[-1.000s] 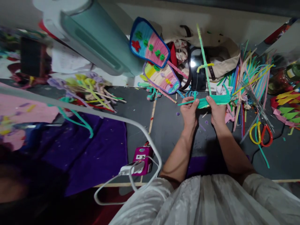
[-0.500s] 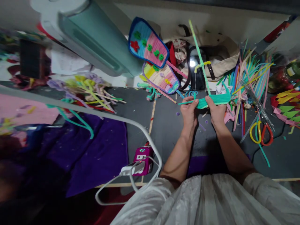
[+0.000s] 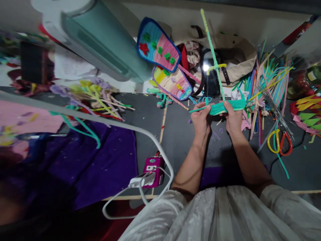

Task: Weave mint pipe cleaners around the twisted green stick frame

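Observation:
Between my two hands is a teal pipe-cleaner panel [image 3: 225, 106], a flat band of strands laid side by side. My left hand [image 3: 201, 121] pinches its left end, where loose teal strands stick out to the left. My right hand [image 3: 233, 119] grips the lower edge right of the middle, thumb on top. A twisted green and yellow pipe-cleaner stem [image 3: 212, 50] rises from the panel, with a short yellow crosspiece [image 3: 221, 66] around it. Behind the stem lie a dark phone [image 3: 211, 85] and an open beige bag [image 3: 240, 50].
Scissors [image 3: 279, 143] lie right of my hands, below a heap of pipe cleaners [image 3: 271, 77]. Two decorated pipe-cleaner pieces, one blue and pink [image 3: 160, 50], lean at the back. A magenta power adapter [image 3: 154, 172] with a pale cable [image 3: 140, 129] sits left. Purple cloth [image 3: 107, 164] covers the left side.
The stem has risen slightly and its yellow crosspiece has turned to lie more level. My right thumb has shifted a little rightward on the panel, and my left hand slightly left.

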